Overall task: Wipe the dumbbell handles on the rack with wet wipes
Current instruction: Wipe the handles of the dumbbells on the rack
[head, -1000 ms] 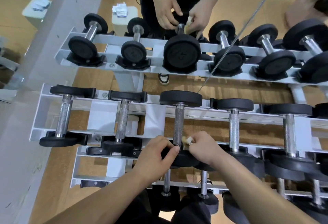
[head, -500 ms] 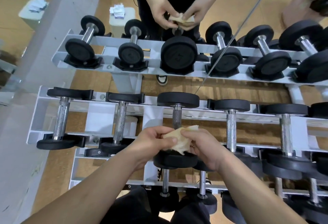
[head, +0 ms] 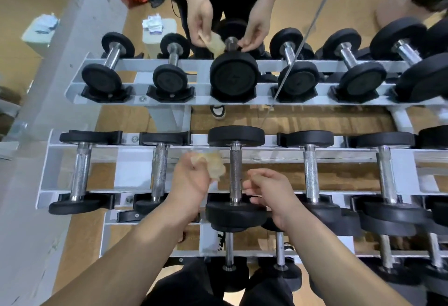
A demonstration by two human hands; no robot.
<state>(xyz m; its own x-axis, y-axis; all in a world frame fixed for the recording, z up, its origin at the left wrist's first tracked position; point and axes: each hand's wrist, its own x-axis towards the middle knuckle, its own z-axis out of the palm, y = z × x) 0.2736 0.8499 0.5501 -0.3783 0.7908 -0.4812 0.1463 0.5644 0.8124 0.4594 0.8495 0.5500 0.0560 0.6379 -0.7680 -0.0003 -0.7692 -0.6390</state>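
Fingers of the left hand (head: 191, 182) clutch a crumpled wet wipe (head: 214, 162), the right hand's (head: 269, 190) curl loosely and hold nothing, seemingly readying to wrap the middle dumbbell handle (head: 235, 172).

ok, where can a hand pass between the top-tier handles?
Free: between leftmost handle and second handle; between fourth handle and fifth handle. Crowded: centre handle, left hand with wipe on one side, right hand on the other.

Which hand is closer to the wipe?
Left. The left hand grips the wipe itself. The right hand is apart from it, on the other side of the middle handle, holding nothing.
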